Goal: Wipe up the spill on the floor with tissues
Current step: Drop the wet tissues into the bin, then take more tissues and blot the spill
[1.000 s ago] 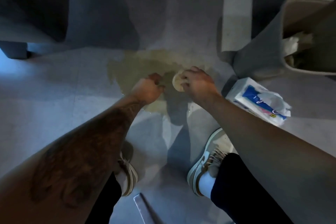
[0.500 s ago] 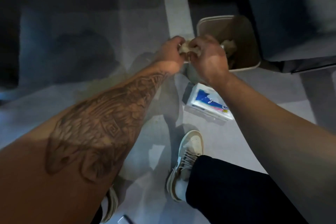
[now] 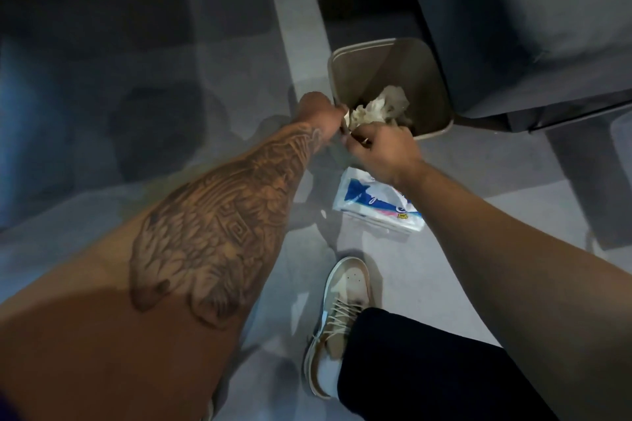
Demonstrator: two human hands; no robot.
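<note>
Hands, left hand [image 3: 319, 113] and right hand [image 3: 384, 150], pinch soiled tissue [image 3: 352, 118] above bin [image 3: 441, 128] (grey floor [image 3: 461, 249]).

Two hands [image 3: 355, 133], one bin [image 3: 441, 92], one tissue pack [image 3: 372, 208], one shoe [image 3: 342, 314]

Tissue pack [image 3: 376, 205] on the floor beside the bin, blue and white wrapper with cursive lettering too blurred to read, small yellow badge likewise unreadable, no other text
</note>
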